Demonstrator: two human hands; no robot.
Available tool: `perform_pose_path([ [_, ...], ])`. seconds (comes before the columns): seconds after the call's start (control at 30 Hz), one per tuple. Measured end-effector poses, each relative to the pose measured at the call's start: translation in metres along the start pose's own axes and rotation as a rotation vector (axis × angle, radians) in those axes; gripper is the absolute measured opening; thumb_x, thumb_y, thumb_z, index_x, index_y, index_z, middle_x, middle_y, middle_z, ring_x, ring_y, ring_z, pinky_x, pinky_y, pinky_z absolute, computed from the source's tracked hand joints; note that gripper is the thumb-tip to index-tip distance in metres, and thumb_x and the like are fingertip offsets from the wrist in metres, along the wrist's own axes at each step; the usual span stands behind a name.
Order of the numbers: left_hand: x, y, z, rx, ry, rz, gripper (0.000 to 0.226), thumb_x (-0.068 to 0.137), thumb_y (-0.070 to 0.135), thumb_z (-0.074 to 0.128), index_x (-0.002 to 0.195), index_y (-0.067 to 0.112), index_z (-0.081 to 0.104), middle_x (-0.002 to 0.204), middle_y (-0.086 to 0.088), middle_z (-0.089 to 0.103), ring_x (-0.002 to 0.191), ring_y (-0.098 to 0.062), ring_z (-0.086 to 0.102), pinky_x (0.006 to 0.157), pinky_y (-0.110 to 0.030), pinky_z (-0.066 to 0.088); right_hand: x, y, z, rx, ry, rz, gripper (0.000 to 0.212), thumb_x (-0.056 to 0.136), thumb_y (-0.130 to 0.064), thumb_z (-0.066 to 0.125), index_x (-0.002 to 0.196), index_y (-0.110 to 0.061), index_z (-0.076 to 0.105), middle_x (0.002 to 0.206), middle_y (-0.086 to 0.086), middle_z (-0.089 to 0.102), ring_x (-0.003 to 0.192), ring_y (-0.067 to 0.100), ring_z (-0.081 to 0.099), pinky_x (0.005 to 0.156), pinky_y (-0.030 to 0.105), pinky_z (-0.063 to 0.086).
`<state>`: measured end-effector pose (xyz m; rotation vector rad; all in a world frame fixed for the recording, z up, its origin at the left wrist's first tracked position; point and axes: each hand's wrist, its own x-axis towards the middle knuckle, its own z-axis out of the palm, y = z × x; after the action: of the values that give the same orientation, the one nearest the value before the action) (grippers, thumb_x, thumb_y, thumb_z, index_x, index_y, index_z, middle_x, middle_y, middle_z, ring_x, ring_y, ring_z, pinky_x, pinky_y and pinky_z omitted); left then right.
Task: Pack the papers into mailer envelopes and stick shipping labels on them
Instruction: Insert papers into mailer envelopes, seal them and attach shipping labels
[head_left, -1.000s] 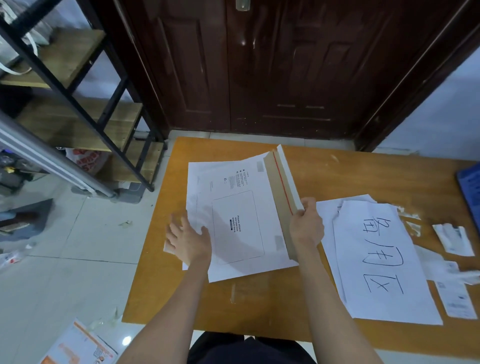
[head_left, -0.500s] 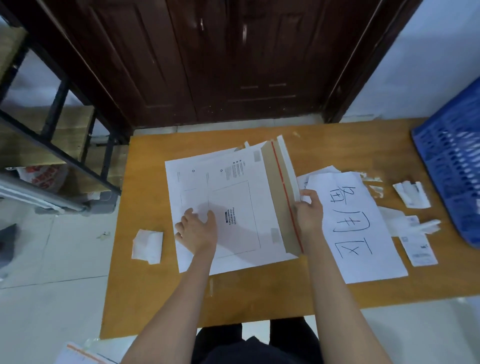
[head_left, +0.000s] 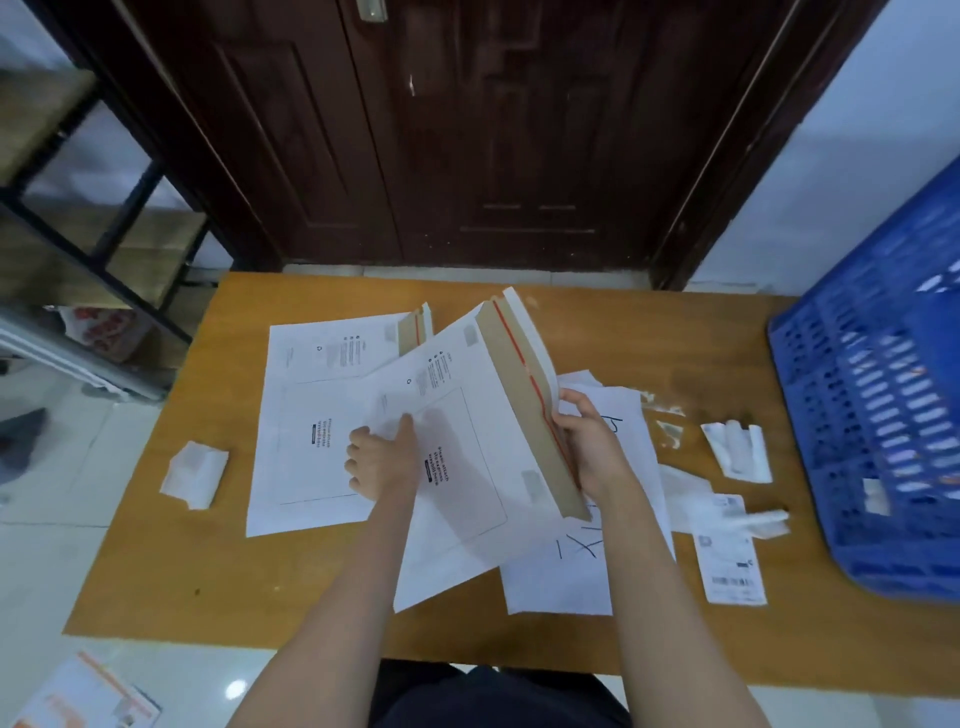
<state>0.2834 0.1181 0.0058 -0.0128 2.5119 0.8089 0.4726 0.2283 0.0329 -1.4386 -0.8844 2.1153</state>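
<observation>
Wooden table (head_left: 156, 571) by a dark door: both hands tilt the top mailer envelope (head_left: 467, 415) off the stack near the middle, right hand (head_left: 587, 441) fingers gripping its flap edge, left hand (head_left: 382, 462) fingers curled under its face, probably to open it for the papers (head_left: 571, 571) lying just beside.

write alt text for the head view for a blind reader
Both hands lift a white mailer envelope off a wooden table: the right hand grips its flap edge, the left hand its face. Another envelope lies beneath.

Both hands lift a white mailer envelope (head_left: 467, 415) off the wooden table (head_left: 156, 571), right hand (head_left: 587, 441) gripping its brown flap edge, left hand (head_left: 382, 460) pinching the left edge, above another envelope (head_left: 306, 415).
</observation>
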Motion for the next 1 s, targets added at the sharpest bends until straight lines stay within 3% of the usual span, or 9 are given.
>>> perform_pose_path([
  [0.2,-0.025,-0.005,0.008,-0.008,0.095,-0.080,0.073,0.088,0.050,0.058,0.139,0.004,0.033,0.140,-0.017,0.038,0.128,-0.035,0.038,0.105,-0.046,0.030,0.001,0.014,-0.020,0.143,-0.135,0.078,0.029,0.093,-0.004,0.047,0.114,-0.022,0.056,0.095,0.010,0.069,0.080,0.026,0.063,0.066,0.033,0.049],
  [0.37,-0.017,-0.018,0.000,-0.053,-0.004,-0.212,0.077,0.084,0.052,0.061,0.136,0.004,0.031,0.134,-0.017,0.048,0.126,-0.037,0.042,0.106,-0.049,0.031,0.004,0.031,-0.020,0.204,-0.091,0.132,0.029,0.093,-0.002,0.047,0.112,-0.022,0.055,0.096,0.009,0.070,0.082,0.025,0.065,0.067,0.034,0.051],
  [0.47,-0.007,-0.023,-0.004,-0.090,0.053,-0.130,0.074,0.080,0.041,0.070,0.134,0.001,0.039,0.133,-0.017,0.049,0.123,-0.037,0.045,0.102,-0.051,0.038,0.006,0.035,-0.018,0.018,0.003,0.110,0.029,0.084,-0.008,0.052,0.110,-0.017,0.060,0.099,0.008,0.071,0.087,0.026,0.065,0.074,0.035,0.052],
  [0.57,-0.003,-0.024,-0.008,-0.065,0.119,-0.067,0.067,0.077,0.036,0.072,0.127,-0.001,0.046,0.128,-0.018,0.054,0.117,-0.038,0.050,0.098,-0.052,0.041,0.007,0.033,-0.018,-0.144,0.069,0.130,0.027,0.065,-0.023,0.060,0.090,-0.014,0.066,0.098,0.009,0.069,0.088,0.027,0.063,0.081,0.038,0.048],
  [0.63,-0.005,-0.024,-0.008,-0.002,0.128,-0.016,0.068,0.078,0.036,0.071,0.130,0.000,0.045,0.132,-0.018,0.051,0.121,-0.037,0.046,0.101,-0.051,0.038,0.010,0.031,-0.013,-0.327,0.081,0.123,0.012,0.067,-0.020,0.062,0.078,-0.015,0.064,0.090,0.006,0.068,0.082,0.025,0.061,0.075,0.036,0.046],
  [0.7,-0.015,-0.022,-0.005,0.115,0.130,0.071,0.071,0.079,0.035,0.071,0.135,0.003,0.040,0.138,-0.016,0.043,0.128,-0.034,0.038,0.106,-0.047,0.031,0.012,0.035,-0.007,-0.538,0.115,0.109,0.009,0.072,-0.012,0.063,0.081,-0.011,0.063,0.087,0.005,0.067,0.078,0.023,0.060,0.072,0.034,0.047],
  [0.77,-0.028,-0.020,0.006,0.215,0.099,0.215,0.072,0.078,0.038,0.072,0.135,0.007,0.039,0.138,-0.013,0.040,0.129,-0.031,0.036,0.106,-0.043,0.029,0.012,0.041,-0.002,-0.700,0.169,0.112,0.008,0.074,-0.009,0.061,0.079,-0.011,0.055,0.079,0.004,0.058,0.070,0.021,0.051,0.066,0.031,0.043],
  [0.87,-0.053,-0.019,0.030,0.387,-0.003,0.453,0.078,0.076,0.054,0.069,0.135,0.013,0.039,0.139,-0.007,0.037,0.130,-0.026,0.035,0.110,-0.040,0.028,0.011,0.047,0.004,-0.902,0.197,0.137,0.017,0.074,-0.019,0.062,0.069,-0.017,0.046,0.071,0.003,0.054,0.063,0.021,0.050,0.061,0.027,0.039],
  [1.0,-0.063,-0.022,0.050,0.556,-0.138,0.552,0.085,0.076,0.062,0.063,0.142,0.019,0.029,0.151,-0.006,0.021,0.140,-0.026,0.020,0.117,-0.042,0.017,0.009,0.042,0.007,-1.062,0.214,0.151,0.024,0.078,-0.033,0.058,0.063,-0.018,0.048,0.066,0.000,0.055,0.063,0.020,0.055,0.060,0.024,0.038],
])
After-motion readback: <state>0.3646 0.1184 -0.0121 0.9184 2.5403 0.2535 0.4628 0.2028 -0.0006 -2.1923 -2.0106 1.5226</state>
